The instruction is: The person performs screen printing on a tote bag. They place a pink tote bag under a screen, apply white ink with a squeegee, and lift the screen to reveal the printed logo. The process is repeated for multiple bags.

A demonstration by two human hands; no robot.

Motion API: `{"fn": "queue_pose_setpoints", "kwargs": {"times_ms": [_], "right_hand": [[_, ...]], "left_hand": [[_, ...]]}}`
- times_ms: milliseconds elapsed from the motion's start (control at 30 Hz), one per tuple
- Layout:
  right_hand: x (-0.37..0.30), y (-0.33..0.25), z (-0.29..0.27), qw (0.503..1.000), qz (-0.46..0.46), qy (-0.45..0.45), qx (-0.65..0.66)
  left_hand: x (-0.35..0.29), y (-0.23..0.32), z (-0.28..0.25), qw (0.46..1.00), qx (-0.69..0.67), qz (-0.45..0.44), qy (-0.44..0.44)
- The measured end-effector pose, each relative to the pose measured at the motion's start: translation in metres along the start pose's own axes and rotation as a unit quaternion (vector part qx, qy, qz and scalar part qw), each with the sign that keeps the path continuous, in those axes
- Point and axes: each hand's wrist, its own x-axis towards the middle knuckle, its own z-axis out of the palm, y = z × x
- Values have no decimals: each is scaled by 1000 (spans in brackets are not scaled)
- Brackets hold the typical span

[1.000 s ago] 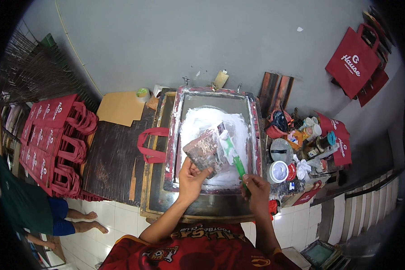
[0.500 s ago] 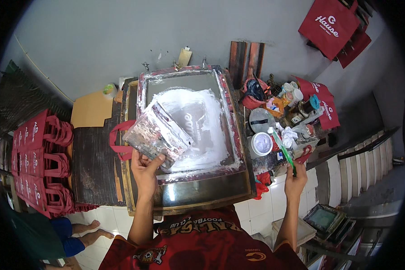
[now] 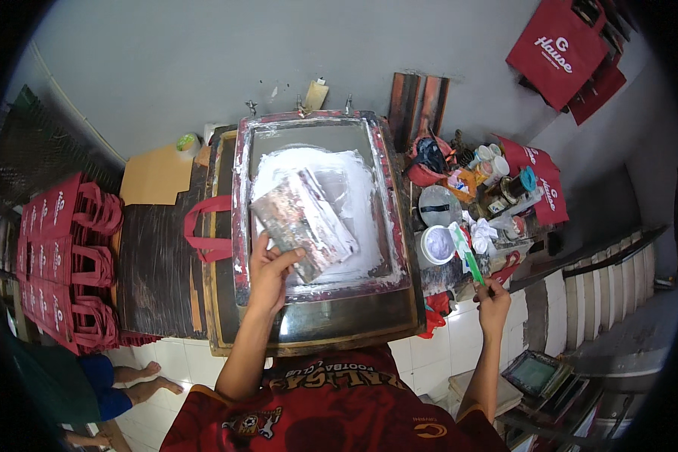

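My left hand [image 3: 273,269] grips the edge of a flat, paint-stained squeegee [image 3: 300,220], its far side coated with white ink. It is tilted over a framed printing screen [image 3: 242,242], whose mesh carries a broad patch of white ink [image 3: 365,188]. A red bag handle [image 3: 196,230] sticks out from the left of the screen. Off to the right, my right hand [image 3: 493,297] is closed round the handle of a green spatula [image 3: 472,264]. The spatula's whitened blade is beside a round tub of whitish ink [image 3: 438,244]; whether they touch I cannot tell.
Stacked red bags [image 3: 49,264] lie at the left, near a brown board [image 3: 155,178]. Jars [image 3: 496,169], a round lid [image 3: 439,205] and crumpled white material [image 3: 481,232] crowd the right side. A person's bare legs [image 3: 147,380] show at lower left; framed screens [image 3: 539,373] stand lower right.
My left hand has carried the squeegee rightward over the screen. The spatula has shifted left with my right hand, bringing its blade closer to the tub.
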Motion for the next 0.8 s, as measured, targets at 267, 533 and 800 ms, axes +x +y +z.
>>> {"fn": "queue_pose_setpoints", "kwargs": {"times_ms": [267,533,800], "right_hand": [[-21,-59,32,961,-11,-64,269],[-40,-118,158,909,-205,-75,354],[-34,-132,152,927,-320,-44,193]], "left_hand": [[22,-26,15,951,-247,-153,-105],[14,-7,20,940,-263,-172,-135],[21,-3,-20,922,-337,-138,-132]]}}
